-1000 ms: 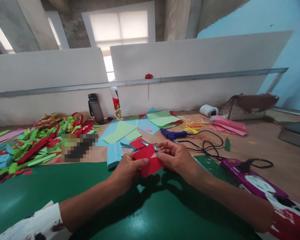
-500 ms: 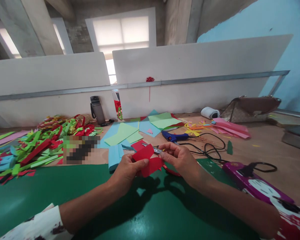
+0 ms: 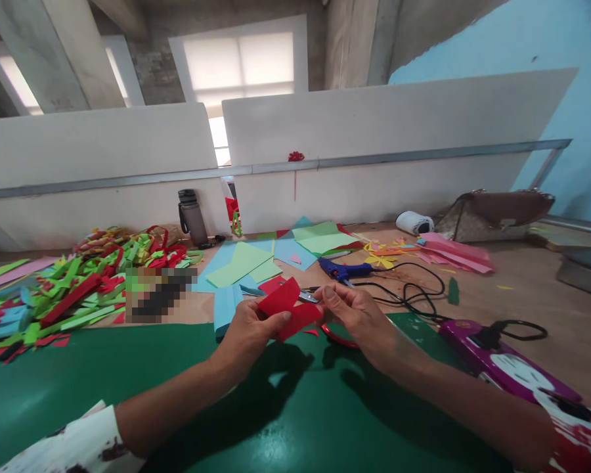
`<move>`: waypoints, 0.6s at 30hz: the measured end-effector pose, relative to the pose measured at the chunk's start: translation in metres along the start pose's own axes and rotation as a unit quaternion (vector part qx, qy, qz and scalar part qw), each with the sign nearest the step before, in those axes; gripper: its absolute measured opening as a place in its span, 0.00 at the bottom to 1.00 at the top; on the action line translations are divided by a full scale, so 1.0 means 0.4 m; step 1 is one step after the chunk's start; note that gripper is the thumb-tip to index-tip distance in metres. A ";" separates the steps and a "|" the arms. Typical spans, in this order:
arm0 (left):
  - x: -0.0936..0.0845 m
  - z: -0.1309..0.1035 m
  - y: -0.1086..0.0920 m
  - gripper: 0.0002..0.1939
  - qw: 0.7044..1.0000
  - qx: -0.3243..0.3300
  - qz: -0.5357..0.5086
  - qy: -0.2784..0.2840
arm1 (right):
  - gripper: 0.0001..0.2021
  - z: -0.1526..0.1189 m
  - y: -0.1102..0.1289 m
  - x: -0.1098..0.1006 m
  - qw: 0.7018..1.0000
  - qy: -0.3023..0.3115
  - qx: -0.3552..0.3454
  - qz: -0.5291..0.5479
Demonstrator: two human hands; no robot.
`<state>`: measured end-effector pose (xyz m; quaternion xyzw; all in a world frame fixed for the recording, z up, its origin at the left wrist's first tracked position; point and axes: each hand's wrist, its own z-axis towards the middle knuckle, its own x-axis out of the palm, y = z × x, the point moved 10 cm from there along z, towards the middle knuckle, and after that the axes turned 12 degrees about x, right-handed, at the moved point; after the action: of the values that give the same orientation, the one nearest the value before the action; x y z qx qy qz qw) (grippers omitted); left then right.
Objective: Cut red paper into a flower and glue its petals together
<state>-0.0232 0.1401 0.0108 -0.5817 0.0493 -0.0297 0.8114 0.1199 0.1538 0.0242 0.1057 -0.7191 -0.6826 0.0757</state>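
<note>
A folded piece of red paper (image 3: 303,318), with two flaps standing apart, is above the green mat. My left hand (image 3: 249,332) grips its left side between thumb and fingers. At the paper's right tip, the thumb and fingers of my right hand (image 3: 357,322) are pinched together. Behind the paper and partly hidden by my right hand lies a pair of scissors (image 3: 339,337) with red handles. A small red scrap (image 3: 311,332) shows below the paper. Beside my left hand is a folded light-blue piece (image 3: 227,309).
Coloured paper strips (image 3: 88,282) are heaped at the left, near a grey bottle (image 3: 193,218). Green sheets (image 3: 239,264) lie ahead. A blue glue gun (image 3: 345,269) trails its cable towards a purple power strip (image 3: 507,358). A thread spool (image 3: 414,223) and a handbag (image 3: 497,213) stand back right.
The red paper has turned slightly, its upper flap now standing more upright. My right hand has shifted a little, and its fingers have closed in at the paper's right tip.
</note>
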 end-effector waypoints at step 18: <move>0.113 -0.156 -0.269 0.05 0.574 0.641 0.498 0.110 | 0.27 -0.016 -0.046 0.066 0.981 0.097 0.102 0.135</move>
<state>0.0156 0.0419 0.0909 0.2141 0.3879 0.2913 0.8479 0.0971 0.1400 0.0052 0.0810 -0.7820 -0.5755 0.2251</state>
